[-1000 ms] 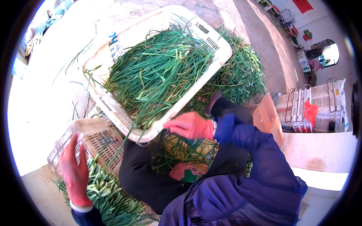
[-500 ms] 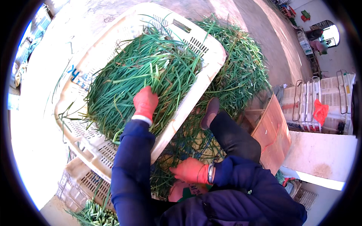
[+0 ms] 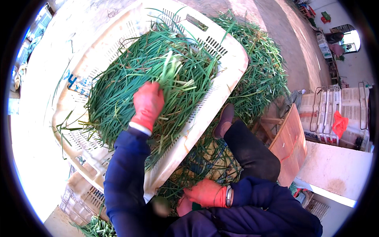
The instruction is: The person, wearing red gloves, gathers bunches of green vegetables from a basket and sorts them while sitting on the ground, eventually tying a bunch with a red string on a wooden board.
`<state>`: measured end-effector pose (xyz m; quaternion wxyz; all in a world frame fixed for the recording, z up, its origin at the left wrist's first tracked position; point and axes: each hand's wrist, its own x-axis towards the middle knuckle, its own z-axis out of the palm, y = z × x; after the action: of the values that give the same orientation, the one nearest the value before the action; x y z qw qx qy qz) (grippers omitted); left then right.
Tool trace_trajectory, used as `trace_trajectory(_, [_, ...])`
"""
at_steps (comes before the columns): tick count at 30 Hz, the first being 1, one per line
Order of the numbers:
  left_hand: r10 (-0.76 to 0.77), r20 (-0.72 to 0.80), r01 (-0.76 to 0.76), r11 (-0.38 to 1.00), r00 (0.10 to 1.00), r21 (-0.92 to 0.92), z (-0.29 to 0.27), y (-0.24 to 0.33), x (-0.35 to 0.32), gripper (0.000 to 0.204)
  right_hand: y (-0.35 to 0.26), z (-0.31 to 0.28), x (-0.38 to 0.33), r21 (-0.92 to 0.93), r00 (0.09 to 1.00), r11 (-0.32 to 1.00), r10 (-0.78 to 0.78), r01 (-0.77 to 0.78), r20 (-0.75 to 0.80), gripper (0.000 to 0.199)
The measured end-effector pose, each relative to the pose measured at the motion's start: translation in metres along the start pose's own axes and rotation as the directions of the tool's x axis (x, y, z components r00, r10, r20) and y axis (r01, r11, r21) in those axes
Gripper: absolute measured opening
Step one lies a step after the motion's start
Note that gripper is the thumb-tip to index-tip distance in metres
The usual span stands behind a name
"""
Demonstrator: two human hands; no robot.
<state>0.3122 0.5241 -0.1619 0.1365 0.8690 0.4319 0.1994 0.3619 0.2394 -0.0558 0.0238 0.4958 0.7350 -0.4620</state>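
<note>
The left hand [image 3: 148, 103] appears to pinch the pale-ended green stalks [image 3: 169, 66] inside the white crate [image 3: 238, 63]; their long axis runs from its fingertips toward one o'clock. The right hand [image 3: 207, 192], farther off toward five o'clock, curls; whether it grips anything cannot be told.

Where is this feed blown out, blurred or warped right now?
Head view: glare washes the left-hand floor nearly white; head view: the pale-green stalks just beyond the left hand are smeared, probably by motion; head view: the white crate's edges bow with the fisheye, and the corners go black; head view: the right hand is sharper than those stalks.
</note>
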Motion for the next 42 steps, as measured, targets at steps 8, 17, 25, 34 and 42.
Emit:
trace_trajectory(8, [-0.077, 0.184, 0.110, 0.978, 0.980, -0.177, 0.021, -0.031, 0.015, 0.074, 0.003, 0.013, -0.004, 0.021, 0.998, 0.998, 0.057, -0.058, 0.034, 0.028])
trace_trajectory(17, [0.028, 0.144, -0.009, 0.991, 0.989, -0.134, -0.026, -0.014, -0.006, 0.075, 0.001, 0.018, -0.001, -0.008, 0.994, 0.997, 0.078, -0.078, 0.071, 0.028])
trace_trajectory(25, [0.148, 0.401, -0.179, 0.983, 0.904, 0.042, -0.013, 0.033, -0.064, 0.087, -0.003, 0.017, 0.004, -0.045, 0.976, 0.995, 0.096, -0.089, 0.194, 0.044])
trace_trajectory(34, [0.126, 0.470, 0.102, 0.898, 0.874, -0.429, -0.028, -0.027, -0.054, 0.066, -0.010, 0.013, 0.003, -0.095, 0.978, 0.995, 0.059, -0.040, 0.198, 0.042])
trace_trajectory(42, [-0.005, 0.360, 0.169, 0.890, 0.933, -0.424, -0.063, -0.050, -0.031, 0.064, -0.002, 0.001, 0.010, 0.020, 0.989, 1.000, 0.002, -0.005, 0.147, 0.048])
